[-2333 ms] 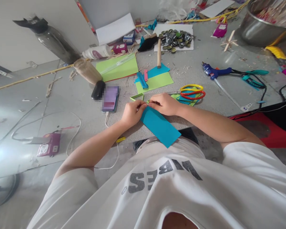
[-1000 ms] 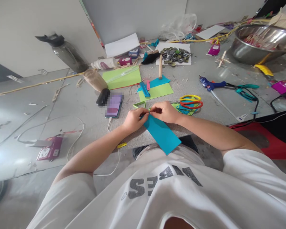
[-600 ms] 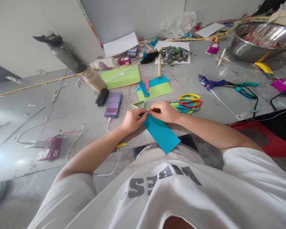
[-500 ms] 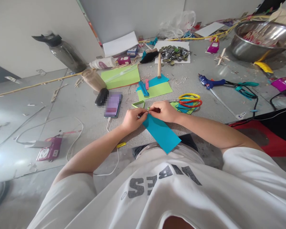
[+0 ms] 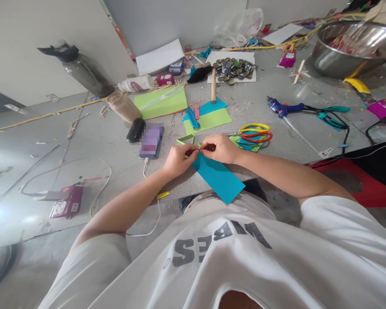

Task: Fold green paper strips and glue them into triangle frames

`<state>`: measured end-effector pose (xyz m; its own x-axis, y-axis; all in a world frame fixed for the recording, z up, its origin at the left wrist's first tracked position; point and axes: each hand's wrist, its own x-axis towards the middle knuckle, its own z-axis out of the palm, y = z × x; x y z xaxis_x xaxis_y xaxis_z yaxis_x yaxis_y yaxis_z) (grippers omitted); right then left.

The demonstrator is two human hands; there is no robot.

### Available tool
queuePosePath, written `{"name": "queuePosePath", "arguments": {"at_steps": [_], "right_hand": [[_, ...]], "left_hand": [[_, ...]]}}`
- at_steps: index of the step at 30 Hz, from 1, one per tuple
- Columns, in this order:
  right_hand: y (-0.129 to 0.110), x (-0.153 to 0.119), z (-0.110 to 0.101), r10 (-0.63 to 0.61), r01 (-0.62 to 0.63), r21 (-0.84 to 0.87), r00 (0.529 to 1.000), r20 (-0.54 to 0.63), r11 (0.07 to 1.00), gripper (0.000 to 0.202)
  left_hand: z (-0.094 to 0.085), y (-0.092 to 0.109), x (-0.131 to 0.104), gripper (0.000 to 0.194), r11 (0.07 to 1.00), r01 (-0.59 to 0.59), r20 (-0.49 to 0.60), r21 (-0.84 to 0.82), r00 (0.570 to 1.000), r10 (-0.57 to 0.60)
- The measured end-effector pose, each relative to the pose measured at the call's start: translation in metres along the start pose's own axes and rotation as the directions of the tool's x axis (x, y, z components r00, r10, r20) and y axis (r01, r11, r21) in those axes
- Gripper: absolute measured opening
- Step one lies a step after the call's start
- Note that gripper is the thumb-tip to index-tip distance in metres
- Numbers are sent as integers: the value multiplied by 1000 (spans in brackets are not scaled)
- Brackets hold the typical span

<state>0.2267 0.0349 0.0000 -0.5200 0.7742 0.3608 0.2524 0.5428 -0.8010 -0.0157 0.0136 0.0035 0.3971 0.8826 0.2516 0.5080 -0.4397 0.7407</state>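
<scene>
Both hands meet at the far end of a blue strip of paper, whose near end sticks out over the table edge toward my shirt. My left hand pinches the paper's left corner between thumb and fingers. Close against it, my right hand pinches the same end, and the fingertips hide that edge. Just beyond the hands lies a folded green paper strip. Scissors with yellow and red handles rest on blue and green paper pieces, right of my right hand.
A phone lies left of the hands. Beyond are a blue cutter, green sheets, a hammer and bottle caps. At right sit a glue gun and a steel bowl. A bottle stands back left.
Both hands keep their pinch on the blue paper, with hardly any movement. The view has shifted slightly, so the tabletop things appear a little higher.
</scene>
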Motion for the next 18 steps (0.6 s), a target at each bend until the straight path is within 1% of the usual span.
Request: {"name": "queuePosePath", "arguments": {"at_steps": [3,6,9,12,15,18], "right_hand": [[-1,0,1,35,-35,2,999,4,999,12],[-1,1,1,74,-74,14,997,19,997,19],[-2,2,0,88,-90,55,996,34,994,30],[-2,2,0,78,-82,82,996,46,993,35],[-2,1,-1,56,-60,89,998,39,994,34],[-1,1,0,-2,1,54,1000,5,999,30]], "left_hand": [[0,-1,0,27,1000,7,-7,9,1000,-7],[0,-2,-2,26,1000,-1,-27,26,1000,2],[1,-3,-4,28,996,-26,-70,91,997,33],[2,-3,-7,28,987,-58,-107,151,991,75],[3,-1,-8,30,992,-50,-134,116,989,66],[2,3,-5,38,1000,-13,-107,20,994,15]]}}
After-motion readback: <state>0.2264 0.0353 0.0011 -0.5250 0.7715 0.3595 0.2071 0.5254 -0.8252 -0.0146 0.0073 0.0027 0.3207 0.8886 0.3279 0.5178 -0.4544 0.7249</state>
